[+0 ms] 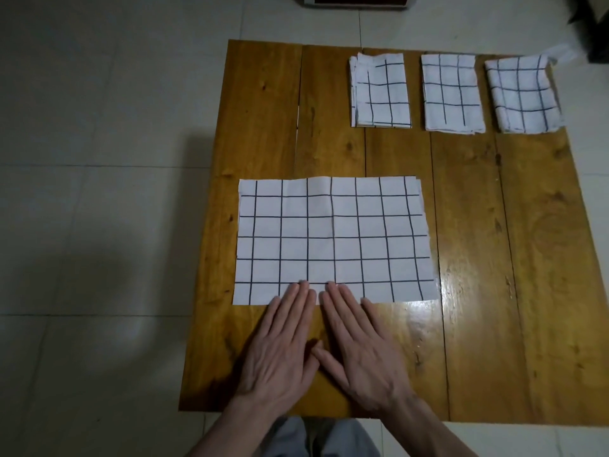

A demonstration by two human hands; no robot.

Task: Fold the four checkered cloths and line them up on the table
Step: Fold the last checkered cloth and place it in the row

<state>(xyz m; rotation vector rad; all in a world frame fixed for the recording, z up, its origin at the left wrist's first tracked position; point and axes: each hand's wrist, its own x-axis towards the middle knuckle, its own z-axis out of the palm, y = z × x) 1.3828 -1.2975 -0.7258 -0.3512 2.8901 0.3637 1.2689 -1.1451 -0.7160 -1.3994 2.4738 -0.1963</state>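
A wooden table [263, 133] made of long planks fills the middle and right of the frame, standing on a pale tiled floor [99, 127]. In the lower middle, the left hand [280, 351] and the right hand [359, 351] lie flat side by side, palms down, fingers straight and released, grasping nothing. Their fingertips rest on the near edge of the large checkered cloth [333, 239], while the palms sit on bare wood; the thumbs touch or nearly touch between the 2 hands.

This large cloth (white with a dark grid) is spread flat at the centre-left of the table, wider than it is deep, with a faint vertical crease near its middle.

Along the upper right of the frame, 3 folded cloths sit in a row, apart from each other and well apart from the large one: the left folded cloth [382, 90], the middle folded cloth [453, 94] and the right folded cloth [524, 94]. The rightmost is tilted slightly and lies close to the table's right edge.

At the bottom of the frame, grey trouser legs [316, 437] show below the table's near edge. At the top edge, part of a dark object with a light rim [356, 1] is cut off by the frame.
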